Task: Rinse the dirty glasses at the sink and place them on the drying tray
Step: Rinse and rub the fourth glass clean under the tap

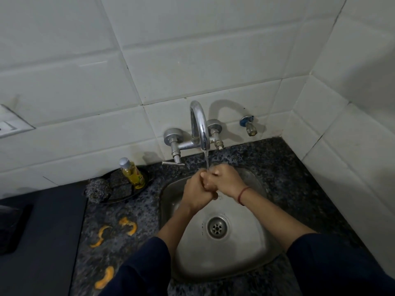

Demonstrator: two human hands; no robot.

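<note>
My left hand [197, 189] and my right hand [225, 178] are pressed together over the back of the steel sink [252, 248], fingers curled into each other. A thin stream of water from the chrome tap [199, 127] falls onto them where they meet. Whether a glass sits between my palms is hidden by my fingers. No glass shows elsewhere, and no drying tray is in view. The sink bowl is bare around its drain [217, 227].
A yellow soap bottle [132, 173] stands in a dark dish [147, 178] with scrub pads and a steel scourer [97, 190] left of the sink. Orange peel pieces [128, 226] lie on the speckled granite counter [284, 174]. A dark stovetop [42, 242] is at far left.
</note>
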